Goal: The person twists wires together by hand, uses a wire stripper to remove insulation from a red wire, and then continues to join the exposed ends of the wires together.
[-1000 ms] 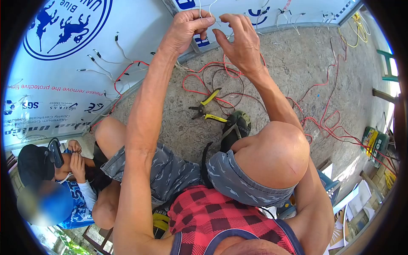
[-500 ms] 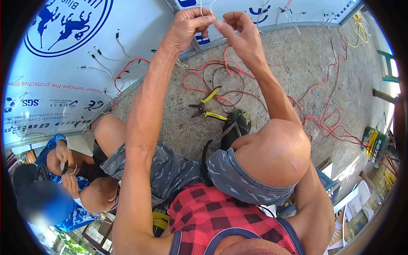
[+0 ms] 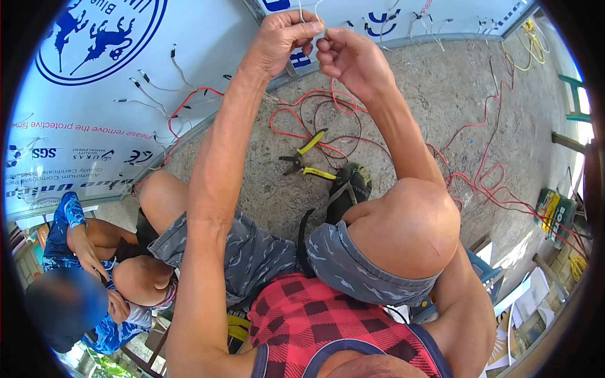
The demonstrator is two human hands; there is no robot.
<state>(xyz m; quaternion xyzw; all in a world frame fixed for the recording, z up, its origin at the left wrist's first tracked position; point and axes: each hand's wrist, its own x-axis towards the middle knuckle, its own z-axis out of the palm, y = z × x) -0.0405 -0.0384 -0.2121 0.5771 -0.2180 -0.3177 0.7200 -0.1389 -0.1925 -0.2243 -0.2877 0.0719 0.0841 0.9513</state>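
Arms stretched forward; left hand (image 3: 282, 39), right hand (image 3: 350, 58) both pinched, fingertips meeting.

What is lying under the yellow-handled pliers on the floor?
Thin red and dark wire loops pass beneath the yellow-handled pliers, on the grey concrete floor. How they cross under the tool is covered.

White wire ends (image 3: 300, 6), red wires (image 3: 285, 133) and yellow-handled pliers (image 3: 309, 146) beside the white, blue-printed panel (image 3: 126, 94); red-black checked shirt (image 3: 315, 321).

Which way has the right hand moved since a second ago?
Yes, slightly: the right hand has closed in toward the left hand on the white wires, fingers now curled; it sits no farther from the pliers.
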